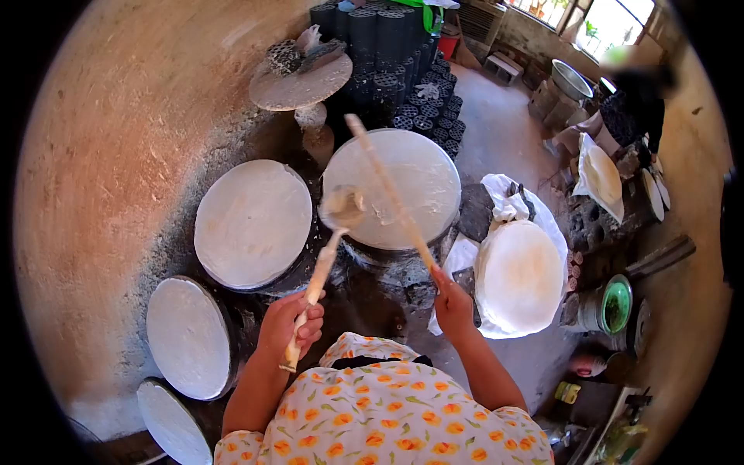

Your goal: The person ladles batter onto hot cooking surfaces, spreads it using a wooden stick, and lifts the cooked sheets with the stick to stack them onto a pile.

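Note:
My left hand is closed around the wooden handle of a ladle. Its round, batter-coloured bowl is over the near left edge of a large round griddle. A long wooden stick slants across the same griddle, its lower end gripped in my right hand. The griddle's surface is pale and smeared; I cannot tell whether ladle or stick touches it. To the right of my right hand, a stack of round pale flatbreads lies on white cloth or plastic.
More pale round griddles curve down the left wall. Black honeycomb coal briquettes are piled behind, beside a round stand. At the upper right, a person in dark clothes is near another flatbread. A green basin stands right.

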Action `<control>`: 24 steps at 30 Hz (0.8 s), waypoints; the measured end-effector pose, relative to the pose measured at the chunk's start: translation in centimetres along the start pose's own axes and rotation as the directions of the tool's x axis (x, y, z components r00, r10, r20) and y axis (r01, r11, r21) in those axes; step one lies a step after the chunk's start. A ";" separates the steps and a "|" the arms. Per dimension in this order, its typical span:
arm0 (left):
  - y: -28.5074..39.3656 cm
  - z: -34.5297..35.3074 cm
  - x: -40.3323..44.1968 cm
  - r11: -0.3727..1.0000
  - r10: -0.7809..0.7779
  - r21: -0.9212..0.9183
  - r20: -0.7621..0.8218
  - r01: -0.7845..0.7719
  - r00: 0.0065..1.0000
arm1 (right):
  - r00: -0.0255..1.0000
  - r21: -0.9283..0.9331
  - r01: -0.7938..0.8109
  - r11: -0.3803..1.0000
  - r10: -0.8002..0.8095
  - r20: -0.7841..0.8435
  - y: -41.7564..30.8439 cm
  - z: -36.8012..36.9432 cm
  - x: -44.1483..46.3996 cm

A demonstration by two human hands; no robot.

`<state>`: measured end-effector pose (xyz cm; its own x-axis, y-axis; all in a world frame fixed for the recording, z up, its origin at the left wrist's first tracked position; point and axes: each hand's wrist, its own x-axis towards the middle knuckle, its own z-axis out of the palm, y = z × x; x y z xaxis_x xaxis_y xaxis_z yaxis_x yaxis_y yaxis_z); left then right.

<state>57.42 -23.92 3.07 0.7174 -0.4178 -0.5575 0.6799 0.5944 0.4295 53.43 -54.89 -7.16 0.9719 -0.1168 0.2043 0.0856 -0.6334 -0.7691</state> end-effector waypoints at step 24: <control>3.5 -0.3 -4.6 0.889 0.455 -0.006 -0.115 -0.458 0.883 | 0.879 -0.261 -0.201 0.944 0.291 0.377 7.2 0.6 1.4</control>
<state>56.47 -19.78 6.92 0.9253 -0.0198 -0.3786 0.2745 0.7237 0.6332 55.53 -59.17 -12.82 0.9621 0.0012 -0.2728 -0.1719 -0.7740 -0.6094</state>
